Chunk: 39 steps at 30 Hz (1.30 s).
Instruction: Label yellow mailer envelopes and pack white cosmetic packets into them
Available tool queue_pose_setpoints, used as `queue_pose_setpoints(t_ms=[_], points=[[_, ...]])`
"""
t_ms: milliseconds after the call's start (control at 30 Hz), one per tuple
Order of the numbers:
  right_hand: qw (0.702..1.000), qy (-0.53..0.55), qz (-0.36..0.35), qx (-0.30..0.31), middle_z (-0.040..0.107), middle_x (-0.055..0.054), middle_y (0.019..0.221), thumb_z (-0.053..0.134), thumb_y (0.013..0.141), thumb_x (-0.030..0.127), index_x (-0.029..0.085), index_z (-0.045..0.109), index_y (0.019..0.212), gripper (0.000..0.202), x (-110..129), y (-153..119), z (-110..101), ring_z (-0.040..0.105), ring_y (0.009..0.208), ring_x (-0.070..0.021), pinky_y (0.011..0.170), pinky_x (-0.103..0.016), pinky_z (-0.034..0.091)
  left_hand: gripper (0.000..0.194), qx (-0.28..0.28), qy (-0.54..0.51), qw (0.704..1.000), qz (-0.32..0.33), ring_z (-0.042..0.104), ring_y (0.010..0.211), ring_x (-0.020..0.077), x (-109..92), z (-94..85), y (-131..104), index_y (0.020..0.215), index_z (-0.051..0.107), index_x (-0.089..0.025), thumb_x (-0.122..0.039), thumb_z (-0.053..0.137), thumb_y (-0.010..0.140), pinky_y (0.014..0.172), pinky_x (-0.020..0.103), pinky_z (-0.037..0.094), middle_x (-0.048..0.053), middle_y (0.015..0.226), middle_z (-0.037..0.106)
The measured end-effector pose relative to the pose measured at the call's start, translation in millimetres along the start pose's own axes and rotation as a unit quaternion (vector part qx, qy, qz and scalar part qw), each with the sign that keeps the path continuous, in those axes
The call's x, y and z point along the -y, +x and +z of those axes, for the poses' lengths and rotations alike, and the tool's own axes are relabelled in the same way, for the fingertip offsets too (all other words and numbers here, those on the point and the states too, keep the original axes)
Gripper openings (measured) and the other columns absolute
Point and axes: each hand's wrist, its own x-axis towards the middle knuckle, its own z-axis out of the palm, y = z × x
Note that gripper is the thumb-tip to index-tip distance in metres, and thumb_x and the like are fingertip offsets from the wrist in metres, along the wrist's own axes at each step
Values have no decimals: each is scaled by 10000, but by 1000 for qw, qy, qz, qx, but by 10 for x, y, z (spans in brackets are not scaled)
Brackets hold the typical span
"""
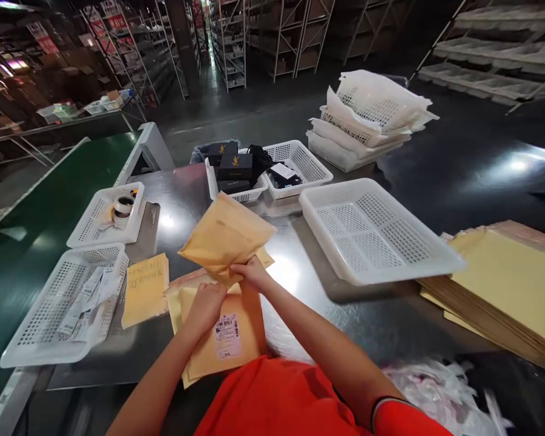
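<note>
A yellow padded envelope (229, 229) is held up in front of me, tilted, its wide part pointing away. My left hand (209, 303) is closed on its near edge. Close beside it, my right hand (251, 274) pinches the same edge. Below my hands lies a stack of similar envelopes, and the top envelope (249, 339) carries a white printed label (227, 336) with barcodes. To the left is a smaller yellow envelope (146, 287) with handwriting on it. Whatever the held envelope contains is hidden.
White baskets stand around: one with paper slips (16, 348), one with tape rolls (79, 233), two with black boxes (235, 166) and dark items, one large basket (331, 266) at right. Envelopes (508, 272) are piled far right. A green conveyor (59, 206) runs along the left.
</note>
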Motion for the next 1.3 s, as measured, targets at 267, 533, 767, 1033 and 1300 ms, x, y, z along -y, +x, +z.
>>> queue_pose_setpoints(t_ms=[267, 533, 767, 1033, 1300], points=[[985, -127, 19, 111, 732, -30, 793, 811, 507, 172, 106, 694, 853, 371, 746, -306, -227, 670, 778, -215, 745, -322, 549, 215, -132, 97, 985, 59, 604, 815, 231, -137, -303, -278, 938, 640, -161, -96, 441, 892, 698, 357, 406, 67, 856, 666], [962, -145, -234, -7, 634, -54, 1120, 739, 731, 413, 232, 481, 1111, 494, 1215, -556, -110, 611, 1023, -208, 889, -361, 521, 198, -222, 140, 961, 85, 582, 755, 218, -314, -554, -385, 872, 634, -165, -75, 457, 881, 659, 346, 396, 57, 775, 642], [827, -455, -330, 14, 638, -72, 1062, 628, 834, 362, 189, 544, 1105, 332, 1639, -699, -209, 595, 966, -230, 849, -389, 493, 211, -220, 140, 958, 119, 575, 714, 196, -458, -701, -431, 806, 593, -166, -45, 441, 889, 625, 324, 384, 38, 748, 637], [729, -521, -441, -50, 607, -120, 1197, 530, 917, 282, 214, 583, 1132, 231, 1642, -984, -62, 555, 1131, -265, 968, -458, 444, 225, -299, 147, 930, 153, 532, 669, 180, -578, -789, -524, 767, 559, -172, -59, 427, 910, 618, 311, 371, 24, 702, 597], [632, -577, -513, -65, 667, -64, 1134, 564, 888, 210, 257, 681, 915, 129, 1461, -1229, 229, 542, 1116, -267, 956, -466, 374, 206, -327, 155, 915, 179, 527, 638, 183, -649, -927, -620, 812, 578, -178, -110, 425, 930, 619, 328, 356, 12, 667, 591]])
